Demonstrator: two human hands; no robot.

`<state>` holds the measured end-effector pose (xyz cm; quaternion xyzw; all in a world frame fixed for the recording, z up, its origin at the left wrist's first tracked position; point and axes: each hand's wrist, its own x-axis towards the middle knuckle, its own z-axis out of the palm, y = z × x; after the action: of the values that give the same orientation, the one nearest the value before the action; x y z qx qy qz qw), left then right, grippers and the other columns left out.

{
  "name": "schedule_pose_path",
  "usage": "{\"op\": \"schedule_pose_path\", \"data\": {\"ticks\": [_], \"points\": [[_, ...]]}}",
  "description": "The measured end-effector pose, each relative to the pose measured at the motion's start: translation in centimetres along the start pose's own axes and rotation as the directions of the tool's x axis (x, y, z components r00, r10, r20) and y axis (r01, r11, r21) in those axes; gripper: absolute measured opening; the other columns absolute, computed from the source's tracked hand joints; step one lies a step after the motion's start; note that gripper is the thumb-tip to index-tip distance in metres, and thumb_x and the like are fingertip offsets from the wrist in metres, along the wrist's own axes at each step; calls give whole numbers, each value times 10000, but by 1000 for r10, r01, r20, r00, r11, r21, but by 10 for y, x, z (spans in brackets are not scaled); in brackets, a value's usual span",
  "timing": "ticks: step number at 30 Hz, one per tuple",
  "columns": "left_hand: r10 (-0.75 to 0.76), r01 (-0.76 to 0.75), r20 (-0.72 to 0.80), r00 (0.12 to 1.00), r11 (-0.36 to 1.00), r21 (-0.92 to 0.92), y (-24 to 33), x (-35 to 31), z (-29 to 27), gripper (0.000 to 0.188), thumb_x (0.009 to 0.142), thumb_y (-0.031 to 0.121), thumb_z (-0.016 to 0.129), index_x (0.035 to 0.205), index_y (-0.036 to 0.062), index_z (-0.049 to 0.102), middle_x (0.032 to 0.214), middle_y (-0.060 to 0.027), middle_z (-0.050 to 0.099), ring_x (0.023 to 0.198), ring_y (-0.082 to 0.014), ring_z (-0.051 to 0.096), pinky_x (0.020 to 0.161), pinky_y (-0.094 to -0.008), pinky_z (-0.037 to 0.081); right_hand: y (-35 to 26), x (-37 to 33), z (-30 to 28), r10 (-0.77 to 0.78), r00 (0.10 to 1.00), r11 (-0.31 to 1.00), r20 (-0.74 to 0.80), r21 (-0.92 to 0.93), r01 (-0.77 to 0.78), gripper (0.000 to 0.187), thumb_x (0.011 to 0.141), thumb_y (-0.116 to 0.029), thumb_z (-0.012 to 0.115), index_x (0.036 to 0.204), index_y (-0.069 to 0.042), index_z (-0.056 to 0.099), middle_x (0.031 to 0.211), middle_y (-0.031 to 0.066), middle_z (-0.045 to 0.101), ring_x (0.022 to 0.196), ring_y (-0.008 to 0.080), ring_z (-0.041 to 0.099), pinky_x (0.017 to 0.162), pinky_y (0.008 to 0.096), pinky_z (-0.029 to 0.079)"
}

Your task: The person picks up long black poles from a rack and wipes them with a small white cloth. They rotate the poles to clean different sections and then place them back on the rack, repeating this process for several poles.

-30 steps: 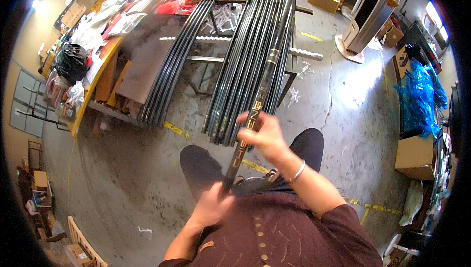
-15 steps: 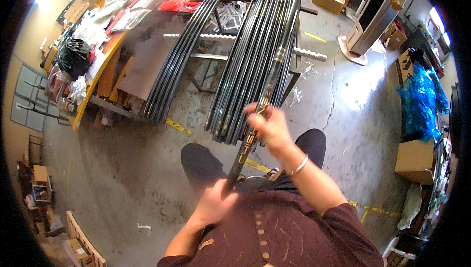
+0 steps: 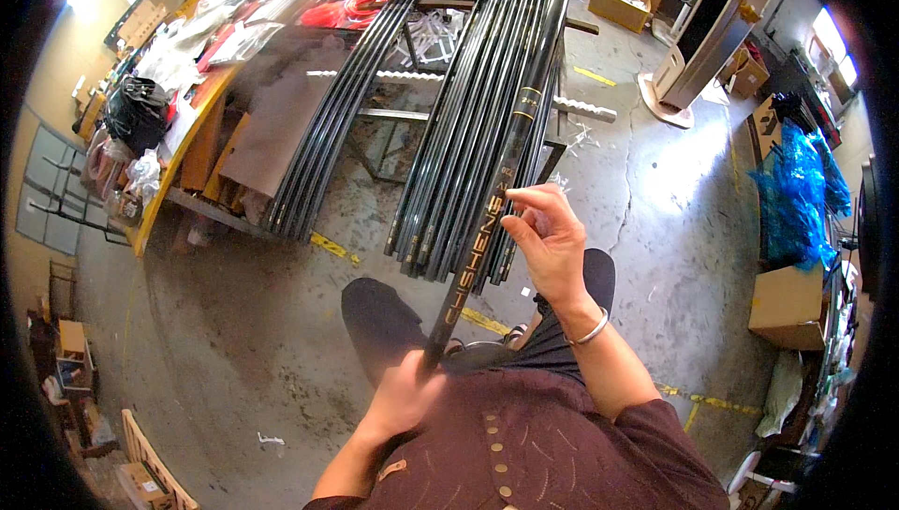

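A long black pole [image 3: 473, 271] with gold lettering and gold rings, like a fishing rod section, slants from my lap up over the other poles. My left hand [image 3: 403, 399] is closed around its lower end, slightly blurred. Beside the lettering, my right hand [image 3: 552, 246], with a silver bangle at the wrist, has its thumb and forefinger apart at the pole's right edge; the other fingers curl in. Whether the fingertips touch the pole I cannot tell. Many similar black poles [image 3: 449, 135] lie side by side beyond, with a smaller group [image 3: 337, 121] to their left.
Metal supports with a white wavy bar [image 3: 585, 108] carry the poles. At left stands a cluttered yellow-edged table [image 3: 178, 173]. A white tower appliance [image 3: 702, 37] stands far right, near an open carton [image 3: 620, 6]. Blue plastic wrap [image 3: 801, 196] and a cardboard box [image 3: 791, 309] are at right.
My right hand has come off its hold around the pole and moved right, its fingers loosening. The left hand still grips the lower end. The pole's lettering has turned more toward view.
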<state>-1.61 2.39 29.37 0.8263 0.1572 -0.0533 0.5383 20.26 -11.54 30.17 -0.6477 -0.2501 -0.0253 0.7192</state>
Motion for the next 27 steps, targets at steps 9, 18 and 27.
{"op": "schedule_pose_path", "data": {"ticks": [9, 18, 27], "points": [[31, -31, 3, 1000, 999, 12, -5, -6, -2, 166, 801, 87, 610, 911, 3, 520, 655, -66, 547, 553, -145, 519, 531, -284, 416, -2, 3, 8, -208, 978, 949, 4, -242, 203, 136, 742, 45, 679, 843, -25, 621, 836, 27, 505, 642, 88, 484, 544, 212, 408], [-9, 10, 31, 999, 1000, -8, -7, -6, 0, 158, 804, 85, 607, 905, 3, 517, 637, -41, 531, 545, -116, 501, 518, -270, 404, 2, 2, 9, -146, 989, 968, 0, -206, 143, 110, 755, 42, 664, 823, -8, 593, 829, 35, 505, 638, 90, 484, 552, 215, 415], [-32, 35, 57, 998, 998, -56, -11, -7, 1, 148, 813, 81, 600, 904, 3, 513, 635, -19, 526, 547, -91, 481, 514, -256, 397, 5, 3, 6, -43, 999, 990, 8, -138, 44, 68, 798, 17, 628, 833, 5, 570, 833, 34, 500, 683, 95, 483, 607, 215, 414]]}}
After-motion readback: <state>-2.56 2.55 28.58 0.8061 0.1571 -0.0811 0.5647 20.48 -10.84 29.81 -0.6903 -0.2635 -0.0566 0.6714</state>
